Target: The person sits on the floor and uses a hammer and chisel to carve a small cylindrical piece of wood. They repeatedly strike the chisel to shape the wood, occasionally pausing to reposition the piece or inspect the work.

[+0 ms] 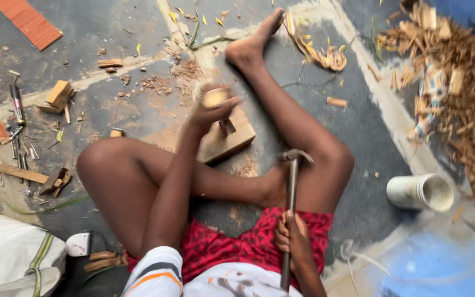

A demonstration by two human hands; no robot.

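- Lower middle of the frame: the right hand is closed round the handle of a hammer, a long dark shaft with a metal head raised above the right thigh.
- Centre: the left hand is wrapped round a small pale wood piece; it is blurred, so the exact grip is unclear.
- Just beneath it a thick wood block, squared and tan, lies on the floor between the bare legs, with a dark tool standing on it.
- Risk, as I judge it: the fingers sit close to where the hammer would land, so a glancing blow could catch them; the bare legs around the block are exposed to a slip too.
- Right edge: a white cylindrical cup lies on its side.
- Upper right: a heap of rough, splintery chips; the floor is grey, dusty and littered with shavings.
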